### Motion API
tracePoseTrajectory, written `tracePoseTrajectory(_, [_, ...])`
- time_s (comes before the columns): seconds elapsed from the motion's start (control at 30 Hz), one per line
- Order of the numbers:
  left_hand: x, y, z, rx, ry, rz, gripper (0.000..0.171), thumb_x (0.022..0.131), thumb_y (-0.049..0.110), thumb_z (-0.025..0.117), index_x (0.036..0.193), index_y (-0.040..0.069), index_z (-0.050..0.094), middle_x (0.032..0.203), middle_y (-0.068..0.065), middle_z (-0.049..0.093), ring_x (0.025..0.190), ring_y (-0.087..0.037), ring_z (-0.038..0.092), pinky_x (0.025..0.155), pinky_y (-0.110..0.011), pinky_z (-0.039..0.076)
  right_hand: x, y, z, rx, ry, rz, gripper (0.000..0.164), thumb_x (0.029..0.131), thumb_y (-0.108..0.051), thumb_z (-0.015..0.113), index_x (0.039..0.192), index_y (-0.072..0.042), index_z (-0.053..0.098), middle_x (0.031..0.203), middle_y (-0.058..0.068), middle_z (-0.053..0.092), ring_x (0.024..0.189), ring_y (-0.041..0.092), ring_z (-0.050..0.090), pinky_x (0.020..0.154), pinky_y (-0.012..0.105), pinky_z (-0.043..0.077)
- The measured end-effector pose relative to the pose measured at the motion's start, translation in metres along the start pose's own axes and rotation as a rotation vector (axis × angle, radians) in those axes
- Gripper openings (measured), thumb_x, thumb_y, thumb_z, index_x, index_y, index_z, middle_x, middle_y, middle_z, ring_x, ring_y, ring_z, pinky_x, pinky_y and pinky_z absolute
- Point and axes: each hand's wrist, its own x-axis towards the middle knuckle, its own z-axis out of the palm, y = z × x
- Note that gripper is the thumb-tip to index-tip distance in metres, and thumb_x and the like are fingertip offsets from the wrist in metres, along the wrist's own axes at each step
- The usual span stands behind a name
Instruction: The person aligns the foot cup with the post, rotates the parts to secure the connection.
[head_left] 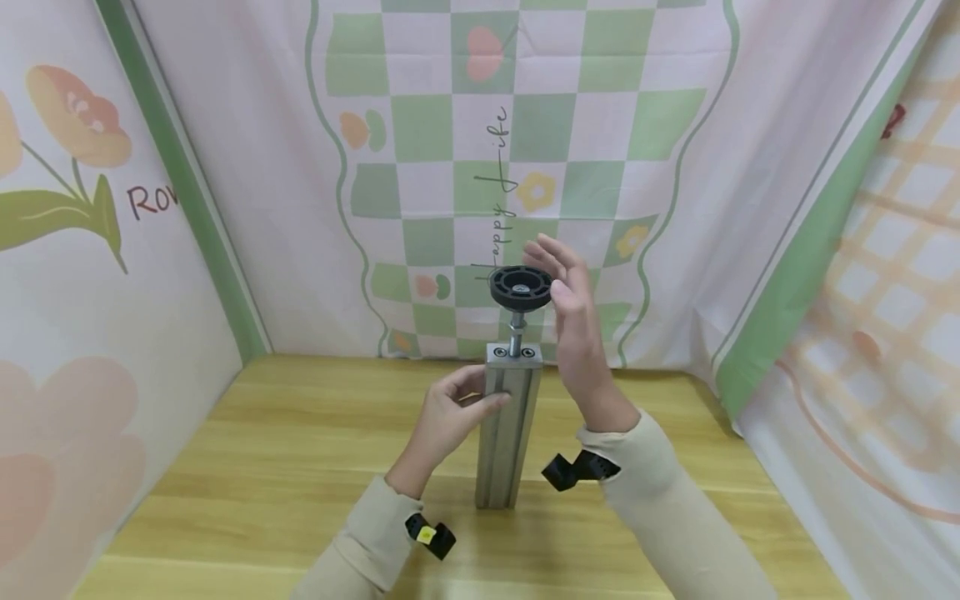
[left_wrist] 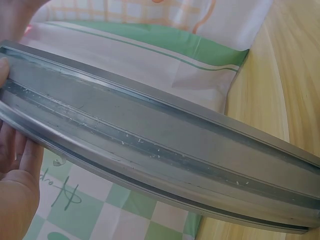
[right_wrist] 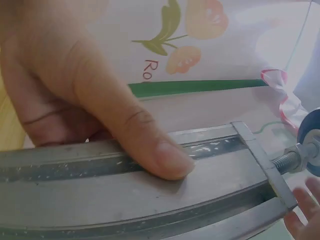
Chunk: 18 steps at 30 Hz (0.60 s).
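Note:
An aluminium profile [head_left: 504,442] stands upright on the wooden table. Grooves run along its length, and a metal end plate [head_left: 513,353] with two screws caps its top. From the plate rises a threaded rod [head_left: 516,333] with a nut, bearing a black round levelling foot [head_left: 521,287]. My left hand [head_left: 450,412] grips the profile just below the plate; its thumb [right_wrist: 165,155] lies along a groove in the right wrist view, and its fingers [left_wrist: 20,155] go round the far side in the left wrist view. Beside the foot, my right hand [head_left: 573,329] has its fingers extended, thumb tip at the rim.
The wooden table [head_left: 300,467] spreads on both sides of the profile. Behind it hangs a green-and-white checked cloth [head_left: 510,158]. Printed cloth walls close in the left [head_left: 90,317] and right [head_left: 885,350]. Each sleeve cuff has a black wrist camera mount [head_left: 581,469].

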Motion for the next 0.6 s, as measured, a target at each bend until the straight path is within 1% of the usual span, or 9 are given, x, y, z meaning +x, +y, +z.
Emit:
tracePoseTrajectory(0.07, [0.0000,0.0005,-0.0001,0.001,0.002,-0.001,0.034,0.087,0.012,0.080,0.119,0.005,0.070,0.102,-0.008,0.070,0.096,-0.021,0.067,0.089,-0.033,0.058,0.0027,0.0009,-0.0016,0.085,-0.036,0.033,0.050,0.102,-0.027,0.031,0.147,-0.008,0.041,0.144,0.011,0.050,0.136,0.029,0.040,0.117,0.044,0.021])
tracePoseTrajectory(0.17, [0.0004,0.0003,-0.0002,0.000,-0.002,-0.001,0.034,0.088,0.012,0.080,0.119,0.005,0.070,0.102,-0.008,0.070,0.097,-0.021,0.067,0.089,-0.033,0.058,0.0048,0.0034,-0.0038,0.180,-0.083,0.060,0.050,0.103,-0.028,0.029,0.146,-0.005,0.042,0.142,0.008,0.055,0.136,0.029,0.043,0.115,0.043,0.025])
tracePoseTrajectory(0.23, [0.0007,-0.0001,-0.0002,0.002,-0.003,0.000,0.034,0.088,0.012,0.080,0.119,0.005,0.070,0.102,-0.008,0.070,0.097,-0.020,0.067,0.089,-0.033,0.058,0.0057,0.0045,-0.0050,0.228,-0.114,0.069,0.050,0.104,-0.026,0.027,0.146,-0.004,0.042,0.141,0.009,0.055,0.135,0.029,0.044,0.114,0.043,0.028])
tracePoseTrajectory(0.3, [0.0009,-0.0004,-0.0002,0.002,-0.004,0.001,0.033,0.088,0.012,0.080,0.119,0.005,0.070,0.102,-0.008,0.070,0.097,-0.021,0.067,0.089,-0.033,0.058,0.0061,0.0053,-0.0064,0.268,-0.150,0.086,0.050,0.104,-0.024,0.024,0.145,-0.005,0.045,0.141,0.012,0.056,0.134,0.030,0.046,0.110,0.043,0.032])
tracePoseTrajectory(0.37, [0.0010,-0.0003,-0.0002,0.002,-0.004,-0.001,0.034,0.088,0.012,0.080,0.119,0.005,0.070,0.103,-0.008,0.071,0.097,-0.021,0.068,0.089,-0.033,0.058,0.0060,0.0058,-0.0077,0.294,-0.180,0.100,0.049,0.103,-0.022,0.021,0.142,-0.011,0.048,0.141,0.015,0.055,0.134,0.031,0.047,0.107,0.041,0.035])
tracePoseTrajectory(0.47, [0.0007,0.0003,-0.0002,0.004,-0.005,-0.004,0.035,0.087,0.013,0.080,0.120,0.006,0.070,0.104,-0.008,0.071,0.098,-0.021,0.068,0.089,-0.033,0.057,0.0057,0.0068,-0.0092,0.318,-0.206,0.107,0.049,0.103,-0.020,0.020,0.138,-0.015,0.053,0.140,0.015,0.057,0.132,0.033,0.048,0.104,0.041,0.037])
tracePoseTrajectory(0.6, [0.0004,0.0001,-0.0004,0.005,-0.007,0.001,0.035,0.088,0.012,0.080,0.120,0.006,0.070,0.102,-0.008,0.070,0.097,-0.020,0.067,0.089,-0.033,0.058,0.0060,0.0085,-0.0105,0.318,-0.209,0.094,0.044,0.103,-0.021,0.023,0.133,-0.016,0.055,0.134,0.011,0.061,0.130,0.033,0.049,0.109,0.043,0.033])
